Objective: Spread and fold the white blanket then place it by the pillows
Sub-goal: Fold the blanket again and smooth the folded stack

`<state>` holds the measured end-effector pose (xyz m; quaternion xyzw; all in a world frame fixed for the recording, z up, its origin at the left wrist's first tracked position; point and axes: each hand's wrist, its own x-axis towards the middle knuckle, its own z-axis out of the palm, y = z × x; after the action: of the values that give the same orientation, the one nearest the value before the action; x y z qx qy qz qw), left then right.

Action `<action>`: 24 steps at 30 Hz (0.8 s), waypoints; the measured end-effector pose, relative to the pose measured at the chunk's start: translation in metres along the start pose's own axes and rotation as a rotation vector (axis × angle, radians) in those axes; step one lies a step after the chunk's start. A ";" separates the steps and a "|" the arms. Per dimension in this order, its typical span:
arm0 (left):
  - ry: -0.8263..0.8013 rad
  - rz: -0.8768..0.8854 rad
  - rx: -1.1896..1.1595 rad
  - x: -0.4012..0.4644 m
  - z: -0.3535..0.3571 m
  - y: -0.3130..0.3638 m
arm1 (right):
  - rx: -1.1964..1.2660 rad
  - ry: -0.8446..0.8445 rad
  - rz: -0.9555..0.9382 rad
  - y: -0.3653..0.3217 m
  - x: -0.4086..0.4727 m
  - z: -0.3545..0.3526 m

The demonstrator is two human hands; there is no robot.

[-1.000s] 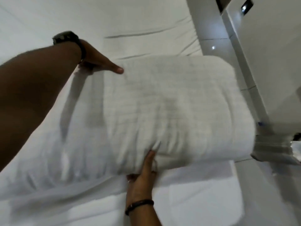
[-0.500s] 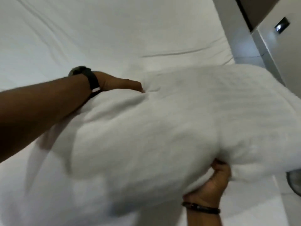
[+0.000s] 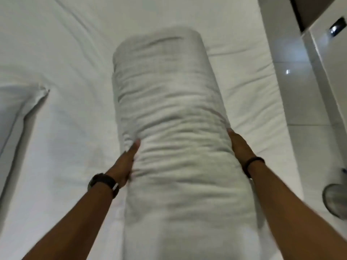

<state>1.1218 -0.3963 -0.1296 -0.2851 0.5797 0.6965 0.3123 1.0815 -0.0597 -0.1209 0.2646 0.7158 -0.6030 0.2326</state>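
Note:
The white blanket [image 3: 172, 128] is folded into a thick, long bundle that runs away from me along the middle of the bed. My left hand [image 3: 125, 164] presses flat against its left side, fingers straight, a dark watch on the wrist. My right hand [image 3: 239, 145] lies against its right side with a dark band on the wrist; its fingertips are hidden behind the fabric. A white pillow [image 3: 16, 117] lies at the left edge, apart from the bundle.
The white bed sheet [image 3: 65, 53] stretches to the left and beyond the bundle. The mattress edge [image 3: 270, 109] runs down the right side, with glossy tiled floor [image 3: 304, 94] past it. A round metal object [image 3: 336, 199] stands at the right edge.
The bundle has turned from lying crosswise to pointing away from me. My left hand came off its far end to its left side; my right hand moved from beneath it to its right side.

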 end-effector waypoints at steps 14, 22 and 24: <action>0.461 0.090 0.538 -0.109 -0.011 -0.135 | -0.275 0.117 0.175 0.137 -0.164 -0.015; 0.597 0.776 0.964 -0.047 0.034 -0.053 | -0.739 0.225 -0.975 -0.003 -0.087 0.066; 0.535 0.742 1.202 -0.007 0.036 -0.018 | -1.060 0.092 -0.958 -0.031 -0.036 0.090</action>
<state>1.1392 -0.3595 -0.1297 -0.0111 0.9739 0.2267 0.0078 1.0888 -0.1564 -0.0893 -0.2023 0.9590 -0.1980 0.0088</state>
